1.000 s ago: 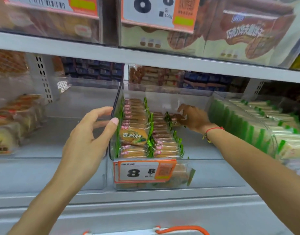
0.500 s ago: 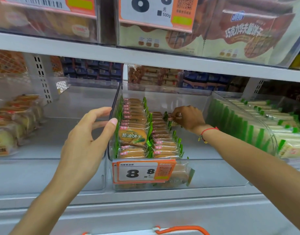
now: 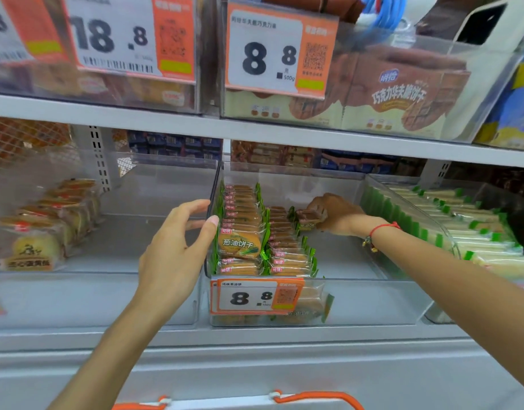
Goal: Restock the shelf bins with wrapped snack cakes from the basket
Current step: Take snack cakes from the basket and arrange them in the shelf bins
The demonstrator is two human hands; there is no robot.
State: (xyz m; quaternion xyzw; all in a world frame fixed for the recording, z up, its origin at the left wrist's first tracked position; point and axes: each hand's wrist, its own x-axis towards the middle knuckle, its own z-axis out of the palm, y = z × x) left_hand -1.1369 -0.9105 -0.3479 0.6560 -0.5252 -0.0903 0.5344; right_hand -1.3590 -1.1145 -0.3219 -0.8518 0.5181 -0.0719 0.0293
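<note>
A clear plastic bin (image 3: pixel 373 300) on the middle shelf holds two rows of green-and-orange wrapped snack packs (image 3: pixel 243 229), standing on edge. My right hand (image 3: pixel 334 214) reaches deep into the bin and grips one wrapped pack (image 3: pixel 309 218) at the back end of the right row. My left hand (image 3: pixel 178 247) grips the bin's upper left wall, thumb on the rim. The right half of the bin floor is bare. Only the basket's orange handles (image 3: pixel 317 396) show at the bottom edge.
A price tag (image 3: pixel 255 297) reading 8.8 hangs on the bin front. Another clear bin (image 3: pixel 86 297) on the left holds yellow cakes (image 3: pixel 39 244). A bin of green-striped white packs (image 3: pixel 473 232) stands on the right. The upper shelf (image 3: pixel 255 131) with boxed biscuits overhangs closely.
My right hand has stayed at the back of the right row, shifting slightly as it holds the pack. My left hand has kept its grip on the bin wall. The view tilted upward.
</note>
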